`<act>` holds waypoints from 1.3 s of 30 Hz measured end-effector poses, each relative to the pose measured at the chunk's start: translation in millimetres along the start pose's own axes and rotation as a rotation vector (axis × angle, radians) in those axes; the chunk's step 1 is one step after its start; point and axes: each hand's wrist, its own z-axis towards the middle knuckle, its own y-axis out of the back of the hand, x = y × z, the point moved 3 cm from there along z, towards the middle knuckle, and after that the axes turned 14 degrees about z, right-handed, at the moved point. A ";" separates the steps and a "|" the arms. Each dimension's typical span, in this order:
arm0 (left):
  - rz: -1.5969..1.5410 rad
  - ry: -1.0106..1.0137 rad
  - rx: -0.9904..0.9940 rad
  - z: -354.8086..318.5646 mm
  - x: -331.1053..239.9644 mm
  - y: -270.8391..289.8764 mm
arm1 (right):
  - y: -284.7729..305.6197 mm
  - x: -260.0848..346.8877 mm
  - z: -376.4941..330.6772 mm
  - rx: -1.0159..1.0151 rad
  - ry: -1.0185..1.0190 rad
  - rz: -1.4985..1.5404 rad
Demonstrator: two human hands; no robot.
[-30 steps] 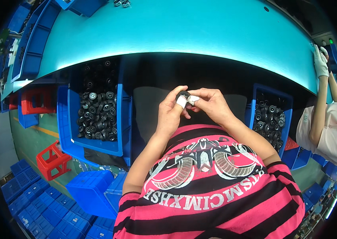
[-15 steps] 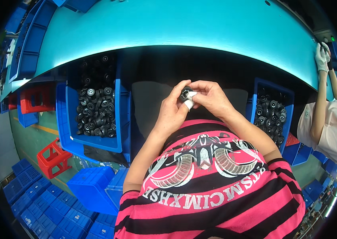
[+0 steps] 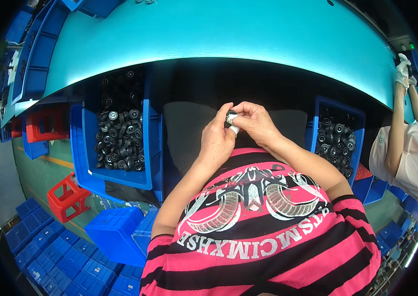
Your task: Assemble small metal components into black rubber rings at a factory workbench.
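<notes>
Held in front of my chest is a small black wheel (image 3: 231, 113) with a pale hub, mostly covered by fingers. My left hand (image 3: 216, 139) is closed round its left side, white wrapping on the thumb. My right hand (image 3: 258, 123) grips it from the right with bent fingers, and a white-wrapped fingertip presses over its face. To the left, a blue bin (image 3: 147, 143) holds many loose black wheels (image 3: 120, 140). Another blue bin (image 3: 339, 104) with similar wheels (image 3: 335, 143) stands on the right.
A long turquoise table (image 3: 218, 32) runs across the far side, beyond a dark gap. At the right, a co-worker's gloved hands (image 3: 402, 71) are at the table edge. Red stools (image 3: 66, 198) and stacked blue crates (image 3: 70, 259) stand on the left floor.
The wheel has turned slightly between my fingers, and my right fingertips have shifted over its face. The co-worker's hands have moved a little.
</notes>
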 end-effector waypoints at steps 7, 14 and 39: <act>0.037 -0.017 -0.020 1.4 -0.3 -3.1 | 3.1 -3.8 1.1 -0.018 0.034 -0.051; -0.100 -0.057 -0.012 3.3 2.7 -4.1 | 3.6 -1.9 0.4 -0.032 -0.075 0.001; -0.803 0.089 0.206 5.1 3.8 17.8 | -0.6 18.0 -6.7 0.091 -0.137 0.168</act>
